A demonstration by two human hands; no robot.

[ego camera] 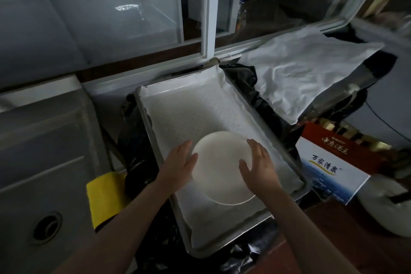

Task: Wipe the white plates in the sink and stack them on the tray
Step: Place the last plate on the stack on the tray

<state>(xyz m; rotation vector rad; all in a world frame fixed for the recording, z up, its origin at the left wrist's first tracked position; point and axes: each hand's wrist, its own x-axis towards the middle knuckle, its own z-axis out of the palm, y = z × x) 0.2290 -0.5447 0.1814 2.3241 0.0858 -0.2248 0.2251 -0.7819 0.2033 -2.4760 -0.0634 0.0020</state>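
A round white plate (219,168) lies in the near half of a metal tray (287,138) lined with white perforated paper. My left hand (180,160) touches the plate's left rim with fairly straight fingers. At the plate's right rim is my right hand (259,165), its thumb lying over the edge and its fingers relaxed. Whether the plate rests flat on the liner or is held just above it is unclear. The steel sink (44,184) is at the left, and I see no plates in its visible part.
A yellow cloth (104,198) lies between sink and tray. Black plastic sheeting (240,78) lies under the tray. A crumpled white cloth (300,73) covers something behind the tray on the right. A printed cardboard box (331,164) and a white bag (387,202) stand at the right. A window frame (208,11) runs along the back.
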